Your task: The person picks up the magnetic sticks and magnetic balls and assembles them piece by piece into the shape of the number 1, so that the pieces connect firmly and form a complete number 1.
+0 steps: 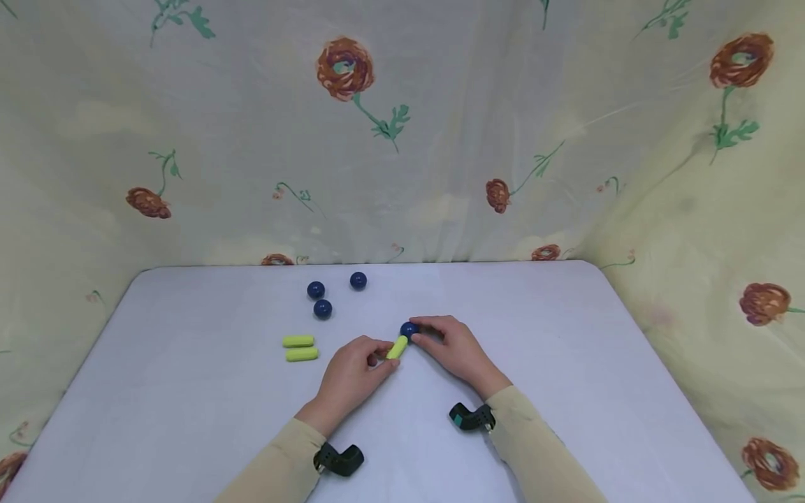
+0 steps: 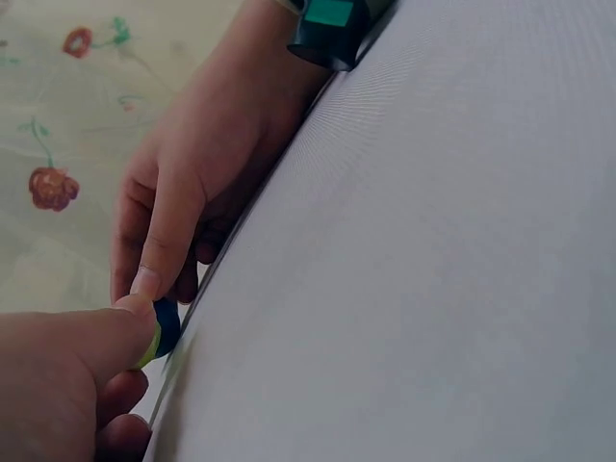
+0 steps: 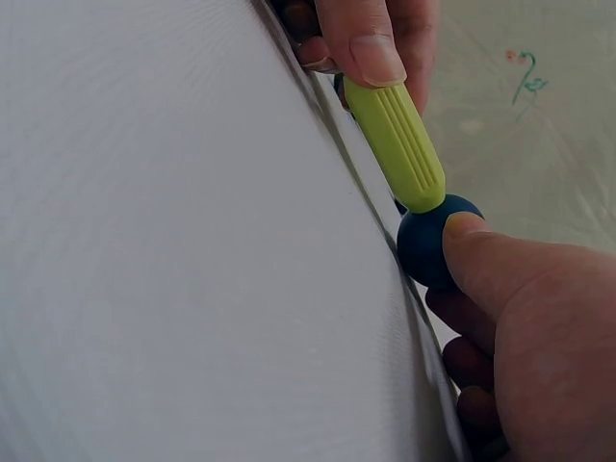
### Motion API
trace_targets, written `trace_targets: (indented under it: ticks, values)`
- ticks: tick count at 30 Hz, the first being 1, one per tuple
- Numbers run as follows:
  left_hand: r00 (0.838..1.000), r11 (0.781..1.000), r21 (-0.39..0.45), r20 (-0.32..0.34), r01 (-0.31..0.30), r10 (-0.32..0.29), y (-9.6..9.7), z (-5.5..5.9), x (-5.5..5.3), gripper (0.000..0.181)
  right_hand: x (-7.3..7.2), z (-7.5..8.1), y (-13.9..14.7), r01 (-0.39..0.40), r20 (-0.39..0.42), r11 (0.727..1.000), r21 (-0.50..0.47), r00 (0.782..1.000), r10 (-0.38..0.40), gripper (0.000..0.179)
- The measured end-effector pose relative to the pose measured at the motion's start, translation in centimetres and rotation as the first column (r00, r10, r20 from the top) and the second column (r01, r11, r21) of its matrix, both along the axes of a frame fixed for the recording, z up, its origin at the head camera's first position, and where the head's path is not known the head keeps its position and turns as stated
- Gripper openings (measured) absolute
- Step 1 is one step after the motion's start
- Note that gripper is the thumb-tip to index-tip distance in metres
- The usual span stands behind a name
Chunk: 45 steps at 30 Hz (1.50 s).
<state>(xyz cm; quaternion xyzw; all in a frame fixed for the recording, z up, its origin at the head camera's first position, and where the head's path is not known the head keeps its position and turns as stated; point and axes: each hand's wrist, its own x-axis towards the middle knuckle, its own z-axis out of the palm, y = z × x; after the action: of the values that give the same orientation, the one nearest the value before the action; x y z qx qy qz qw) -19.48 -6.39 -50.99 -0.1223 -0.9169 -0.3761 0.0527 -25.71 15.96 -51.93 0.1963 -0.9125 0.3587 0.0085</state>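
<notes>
Fingers of the left hand [image 1: 353,376] pinch a lime-green stick [image 1: 397,347] toward one end, and on my head feed the fingers of the right hand [image 1: 458,353] grip a navy ball [image 1: 408,329] between thumb and fingertips. From the right wrist view I can see the stick's free end touching that ball, between the two sets of fingers. The stick is short and blunt-ended, with ridges running lengthwise; the ball is smooth and round. I cannot tell whether either touches the white tabletop [image 1: 566,314].

Left of the left fingers, two matching sticks [image 1: 298,341] lie side by side, nearly parallel. Beyond those same fingers I count three loose balls [image 1: 323,309], dark and glossy: two close together, the third a little to their right. Past both hands' fingers hangs a pale floral cloth [image 1: 440,140], lightly creased. Behind the fingers, dark wrist devices [image 1: 339,460] sit against beige sleeves [image 1: 277,468].
</notes>
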Motion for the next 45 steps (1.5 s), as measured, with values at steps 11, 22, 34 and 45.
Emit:
trace_targets:
  ticks: [11, 22, 34, 45]
  values:
    - [1.000, 1.000, -0.013, 0.005, 0.007, -0.007, 0.10, -0.17, 0.09, 0.035, 0.09, 0.14, 0.02, 0.000, 0.000, 1.000, -0.003, 1.000, 0.000, 0.038]
    - [1.000, 1.000, -0.003, -0.015, 0.016, -0.017, 0.20, -0.41, -0.06, 0.034, 0.18, 0.23, 0.19, 0.002, -0.004, 1.000, -0.014, 1.000, -0.002, 0.036]
    - [1.000, 1.000, -0.002, 0.001, 0.008, -0.008, 0.27, -0.34, -0.10, 0.035, 0.15, 0.02, 0.09, 0.001, -0.008, 1.000, -0.008, 1.000, -0.002, 0.039]
    - [1.000, 1.000, -0.010, 0.009, 0.005, -0.005, 0.25, 0.06, -0.08, 0.033, -0.03, 0.18, -0.20, -0.001, -0.017, 1.000, -0.005, 1.000, 0.001, 0.040]
